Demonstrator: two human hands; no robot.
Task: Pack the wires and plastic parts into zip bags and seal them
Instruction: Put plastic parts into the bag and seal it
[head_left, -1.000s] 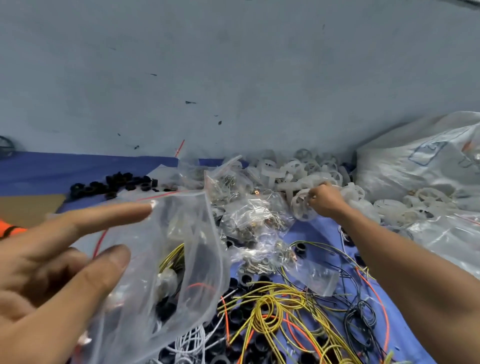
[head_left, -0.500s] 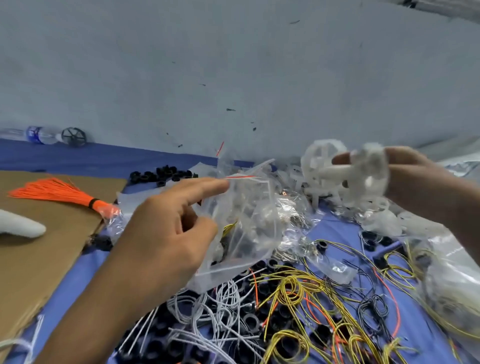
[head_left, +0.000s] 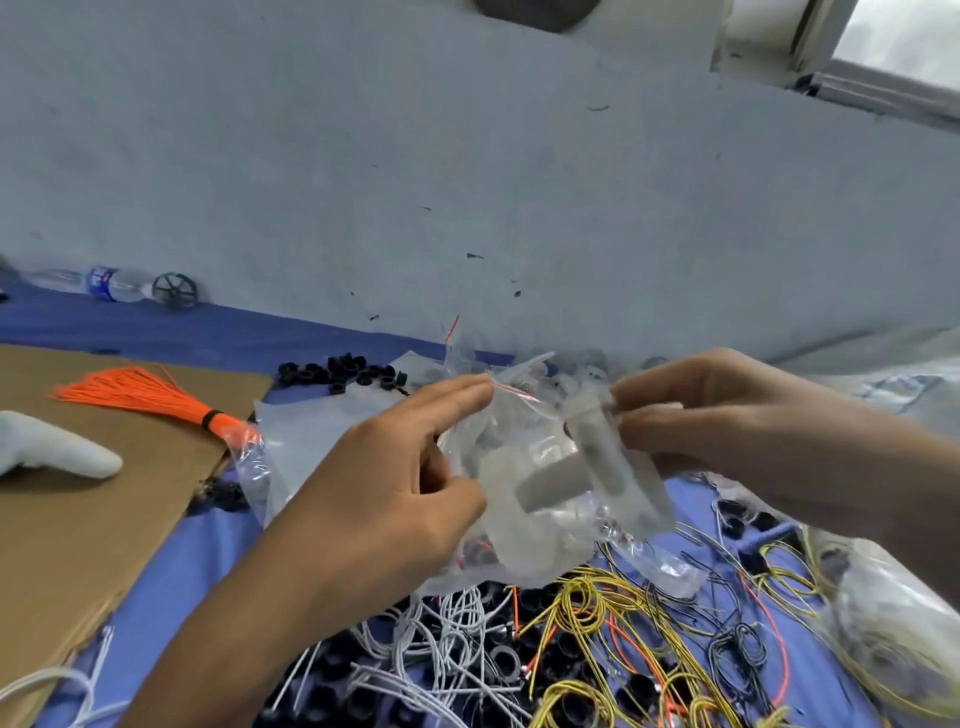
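The left hand (head_left: 395, 483) grips the open zip bag (head_left: 524, 499) above the wires (head_left: 587, 623) while the right hand (head_left: 696, 421) pinches a white plastic part (head_left: 597, 441) into its mouth, so next it probably must release the part inside.

I take this for a small assembly or packing workshop. A blue-covered desk (head_left: 171, 566) stands against a scuffed, pale painted wall (head_left: 363, 156), heaped with loose yellow wires (head_left: 587, 613), white wires (head_left: 447, 639) and black plastic rings (head_left: 343, 370). A bundle of orange wires (head_left: 145, 395) lies on a cardboard sheet (head_left: 78, 519), with clear bags of parts (head_left: 893, 629) at the right.
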